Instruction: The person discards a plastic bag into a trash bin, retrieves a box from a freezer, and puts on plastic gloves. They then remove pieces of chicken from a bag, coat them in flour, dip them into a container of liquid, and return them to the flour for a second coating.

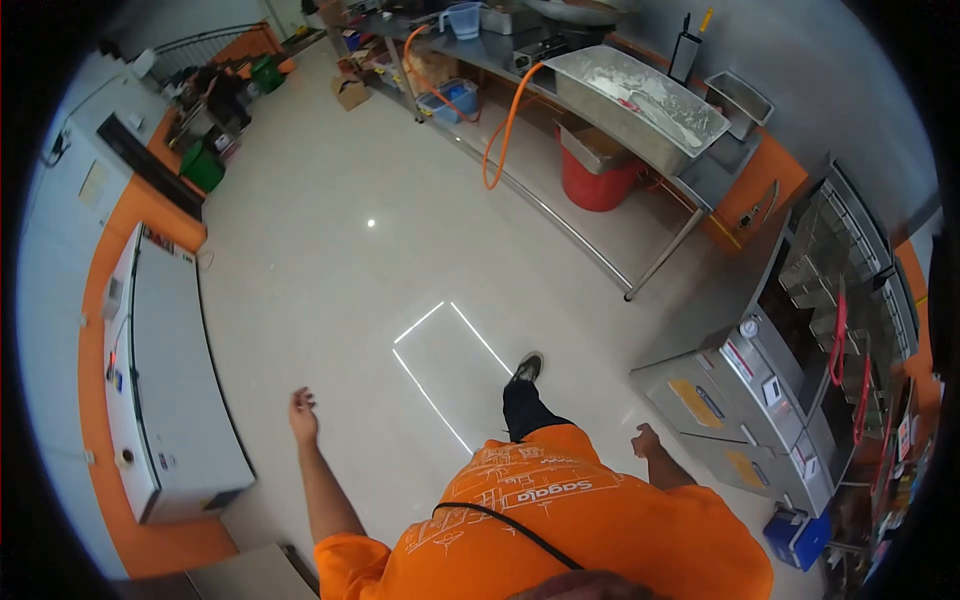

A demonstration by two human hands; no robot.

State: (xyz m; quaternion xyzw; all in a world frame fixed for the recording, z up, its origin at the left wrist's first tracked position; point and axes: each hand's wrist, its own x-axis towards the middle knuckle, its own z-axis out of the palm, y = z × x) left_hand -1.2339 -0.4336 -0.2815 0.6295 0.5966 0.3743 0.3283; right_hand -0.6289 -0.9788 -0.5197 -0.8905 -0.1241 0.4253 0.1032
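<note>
- Head view: the steel fryer (745, 400) lies just outward of the right hand (646, 440), on the person's right side; that hand is clearly the nearer, though a gap of floor seems to part them.
- Right hand: fingers loosely bent in; whether anything is in its palm, I cannot tell. The arm hangs out from the body.
- Left hand (303, 403): half open, fingers a little curled, nothing seen in its grasp. Its nearest large thing is the white chest freezer (180, 340), well apart on the left.
- The fryer's cabinet doors face inward to the floor; red handles (838, 340) slant along its top, by the wire baskets.
- Ahead and to the right, the long floury tray (620, 115) sits on the steel table (720, 185), its length running along the table, beyond either hand.
- Edges: the near table leg (665, 255) and the fryer's front corner stand to the right; the freezer's long side bounds the left.
- Between them the pale floor (300, 250) runs forward, past the one visible shoe (530, 368).
</note>
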